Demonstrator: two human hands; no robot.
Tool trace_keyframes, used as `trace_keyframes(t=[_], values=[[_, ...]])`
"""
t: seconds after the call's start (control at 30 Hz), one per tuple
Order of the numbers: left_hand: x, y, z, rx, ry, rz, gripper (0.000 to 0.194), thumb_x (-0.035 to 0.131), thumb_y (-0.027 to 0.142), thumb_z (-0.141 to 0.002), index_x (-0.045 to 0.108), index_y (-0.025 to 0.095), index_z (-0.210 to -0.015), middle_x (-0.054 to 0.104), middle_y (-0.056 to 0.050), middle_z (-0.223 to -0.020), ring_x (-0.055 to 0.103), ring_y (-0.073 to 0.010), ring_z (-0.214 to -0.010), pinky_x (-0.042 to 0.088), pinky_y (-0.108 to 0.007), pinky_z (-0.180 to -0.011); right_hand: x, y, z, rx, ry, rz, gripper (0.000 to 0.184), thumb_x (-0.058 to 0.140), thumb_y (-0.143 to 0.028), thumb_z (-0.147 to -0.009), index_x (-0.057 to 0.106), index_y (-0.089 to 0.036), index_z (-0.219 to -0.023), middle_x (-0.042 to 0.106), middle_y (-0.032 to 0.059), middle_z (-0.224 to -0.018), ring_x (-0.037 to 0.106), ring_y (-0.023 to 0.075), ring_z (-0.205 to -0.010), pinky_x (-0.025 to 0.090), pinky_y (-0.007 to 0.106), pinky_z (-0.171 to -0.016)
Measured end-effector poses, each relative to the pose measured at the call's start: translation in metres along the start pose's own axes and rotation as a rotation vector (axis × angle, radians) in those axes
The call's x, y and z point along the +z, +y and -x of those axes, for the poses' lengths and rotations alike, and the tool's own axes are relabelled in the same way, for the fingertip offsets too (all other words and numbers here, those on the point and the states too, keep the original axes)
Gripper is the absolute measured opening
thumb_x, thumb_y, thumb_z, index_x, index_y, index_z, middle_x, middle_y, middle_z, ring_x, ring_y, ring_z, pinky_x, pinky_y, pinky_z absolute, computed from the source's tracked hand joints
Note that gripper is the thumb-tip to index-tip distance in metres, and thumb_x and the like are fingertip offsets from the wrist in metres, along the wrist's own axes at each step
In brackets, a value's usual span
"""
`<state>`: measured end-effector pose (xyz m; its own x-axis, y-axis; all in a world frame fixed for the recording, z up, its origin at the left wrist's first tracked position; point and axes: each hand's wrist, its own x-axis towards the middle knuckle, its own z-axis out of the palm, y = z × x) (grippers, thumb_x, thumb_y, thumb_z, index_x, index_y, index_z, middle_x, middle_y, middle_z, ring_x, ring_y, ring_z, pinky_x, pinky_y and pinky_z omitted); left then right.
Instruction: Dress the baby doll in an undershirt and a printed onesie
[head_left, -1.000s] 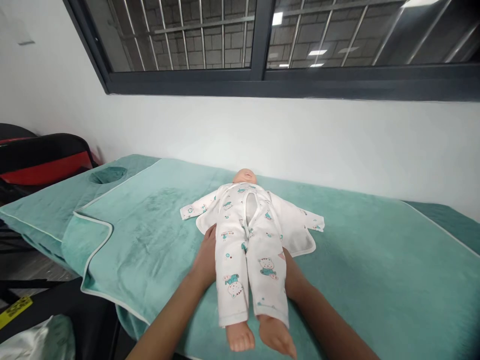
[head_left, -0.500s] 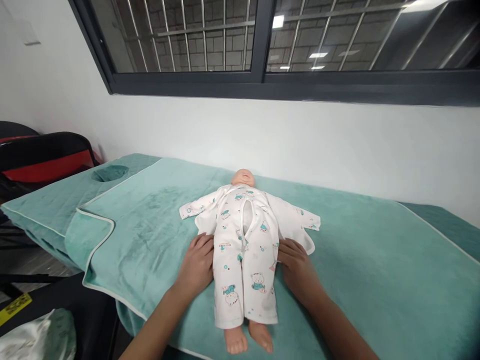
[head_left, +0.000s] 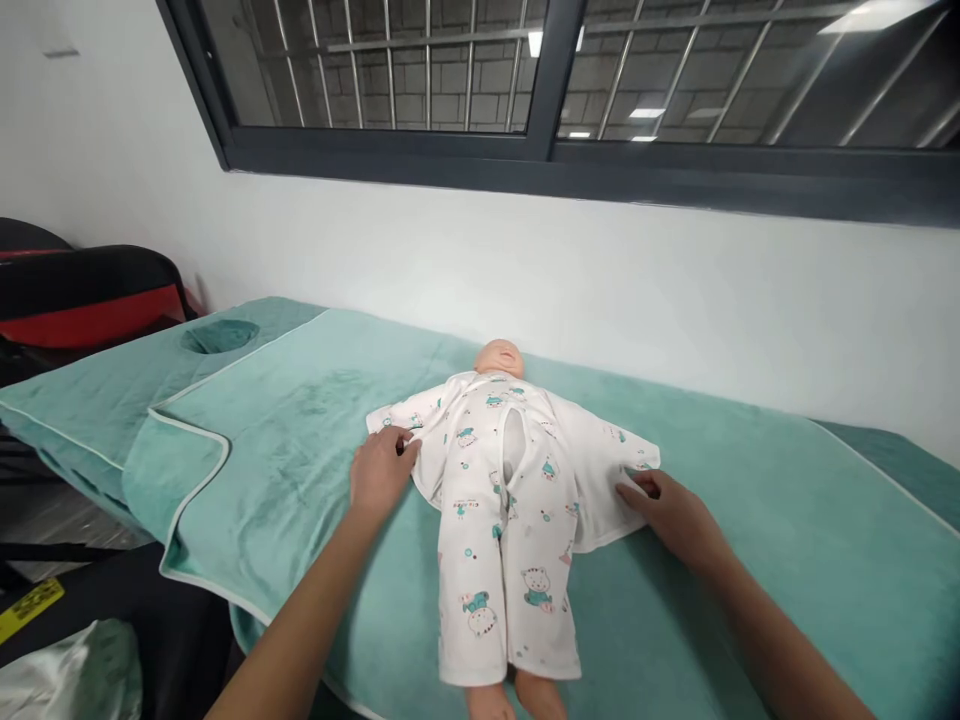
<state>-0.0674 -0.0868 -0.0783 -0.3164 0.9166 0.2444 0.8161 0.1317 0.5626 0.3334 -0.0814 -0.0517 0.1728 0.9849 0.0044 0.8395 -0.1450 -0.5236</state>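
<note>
Near edge of the massage table (head_left: pixel 90 395), lower left: a black seat (head_left: pixel 184 620) with a yellow label (head_left: pixel 31 610), carrying a bundle of white and green cloth (head_left: pixel 75 680), partly out of my view.

Baby doll (head_left: pixel 499 358) lies on its back mid-table on a green plush blanket (head_left: pixel 300 430), bare feet at the near edge, head towards the far edge. Legs are inside white printed trousers (head_left: pixel 472 590), an oval opening between them at the top; white fabric shows through it. Arms lie in the sleeves of a matching jacket (head_left: pixel 600 455), spread wide.

I read the left hand (head_left: pixel 381 470) as pinching the jacket's side edge, thumb against forefinger, just below the sleeve. Right hand (head_left: pixel 675 510): thumb and forefinger pinch the opposite front panel near the cuff; that panel is spread outwards.

Farther, by the table's left end: a round face hole (head_left: pixel 220 336), lined in green, shadowed inside; I cannot make out its bottom. Black-and-red chair (head_left: pixel 97 300) behind that end. White wall (head_left: pixel 420 260) along the far edge, dark-framed window (head_left: pixel 540 150) above, metal bars (head_left: pixel 427 65) beyond the glass.
</note>
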Motion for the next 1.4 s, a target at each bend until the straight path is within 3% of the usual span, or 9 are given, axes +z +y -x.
trace_keyframes(t=[0.1, 0.2, 0.37, 0.57, 0.73, 0.83, 1.03, 1.23, 1.4], values=[[-0.001, -0.004, 0.005, -0.053, 0.008, 0.211, 0.017, 0.051, 0.037, -0.086, 0.059, 0.023, -0.091, 0.061, 0.001, -0.074, 0.056, -0.0190, -0.072, 0.039, -0.030, -0.067, -0.015, -0.040, -0.001, -0.018, -0.166, -0.402, 0.029, 0.065, -0.049, -0.073, 0.060, -0.020, -0.072, 0.063, 0.0032, -0.074, 0.058, 0.0212, -0.071, 0.042, 0.031, -0.062], [-0.005, -0.003, 0.008, -0.069, 0.048, 0.522, 0.016, 0.053, 0.036, -0.085, 0.058, 0.022, -0.090, 0.057, 0.002, -0.073, 0.052, -0.0153, -0.067, 0.040, -0.027, -0.066, -0.026, -0.090, 0.009, -0.041, -0.118, -0.814, 0.029, 0.064, -0.048, -0.077, 0.053, -0.022, -0.075, 0.057, -0.0016, -0.068, 0.053, 0.0154, -0.061, 0.039, 0.026, -0.053], [-0.030, 0.032, 0.006, -0.049, 0.147, 0.934, 0.013, 0.058, 0.032, -0.083, 0.058, 0.020, -0.088, 0.057, 0.001, -0.082, 0.052, -0.0137, -0.075, 0.042, -0.024, -0.069, -0.001, -0.145, 0.045, -0.378, -0.156, -0.583, 0.021, 0.057, -0.042, -0.086, 0.048, -0.024, -0.078, 0.067, 0.0050, -0.113, 0.060, 0.0262, -0.109, 0.049, 0.038, -0.084], [-0.057, 0.101, 0.029, 0.453, 0.002, 0.879, 0.010, 0.048, 0.021, -0.090, 0.059, 0.021, -0.089, 0.060, -0.002, -0.089, 0.056, -0.0156, -0.086, 0.044, -0.028, -0.081, 0.055, -0.126, 0.077, -0.787, 0.008, -0.237, 0.009, 0.048, -0.022, -0.092, 0.051, -0.024, -0.083, 0.045, 0.0056, -0.149, 0.027, 0.0272, -0.145, 0.032, 0.052, -0.113], [-0.035, 0.102, 0.061, 0.823, -0.356, 0.420, 0.027, 0.042, 0.013, -0.091, 0.064, 0.025, -0.102, 0.066, -0.002, -0.090, 0.057, -0.0173, -0.086, 0.042, -0.033, -0.081, 0.046, -0.106, 0.079, -0.677, -0.096, -0.436, 0.007, 0.051, -0.028, -0.093, 0.056, -0.025, -0.096, 0.051, 0.0082, -0.141, 0.049, 0.0251, -0.129, 0.049, 0.043, -0.099], [-0.027, 0.090, 0.061, 0.596, -0.416, 0.581, 0.023, 0.046, 0.021, -0.093, 0.064, 0.025, -0.105, 0.068, -0.001, -0.091, 0.059, -0.0157, -0.082, 0.044, -0.030, -0.078, 0.031, -0.104, 0.068, -0.558, -0.040, -0.602, 0.012, 0.049, -0.030, -0.094, 0.056, -0.024, -0.086, 0.059, 0.0073, -0.128, 0.058, 0.0223, -0.116, 0.052, 0.035, -0.088], [-0.015, 0.083, 0.008, 0.018, -0.076, 0.770, 0.022, 0.055, 0.038, -0.087, 0.062, 0.021, -0.098, 0.064, -0.001, -0.086, 0.058, -0.0145, -0.077, 0.045, -0.027, -0.071, 0.027, -0.138, 0.002, -0.512, 0.125, -0.513, 0.022, 0.050, -0.030, -0.090, 0.062, -0.024, -0.107, 0.064, 0.0060, -0.120, 0.060, 0.0204, -0.107, 0.047, 0.036, -0.092], [0.003, 0.101, -0.027, -0.024, -0.116, 0.533, 0.043, 0.059, 0.054, -0.081, 0.056, 0.021, -0.108, 0.060, 0.002, -0.073, 0.058, -0.0163, -0.065, 0.041, -0.027, -0.061, 0.046, -0.201, -0.088, -0.689, -0.130, -0.166, 0.020, 0.049, -0.029, -0.086, 0.064, -0.020, -0.076, 0.068, 0.0017, -0.086, 0.060, 0.0172, -0.085, 0.043, 0.029, -0.076], [0.007, 0.110, -0.038, 0.043, -0.116, 0.464, 0.026, 0.056, 0.027, -0.081, 0.058, 0.025, -0.107, 0.054, 0.004, -0.069, 0.053, -0.0150, -0.063, 0.036, -0.026, -0.058, 0.058, -0.223, -0.122, -0.717, -0.294, 0.106, 0.027, 0.060, -0.040, -0.081, 0.054, -0.021, -0.063, 0.061, -0.0011, -0.069, 0.052, 0.0145, -0.067, 0.034, 0.026, -0.061]])
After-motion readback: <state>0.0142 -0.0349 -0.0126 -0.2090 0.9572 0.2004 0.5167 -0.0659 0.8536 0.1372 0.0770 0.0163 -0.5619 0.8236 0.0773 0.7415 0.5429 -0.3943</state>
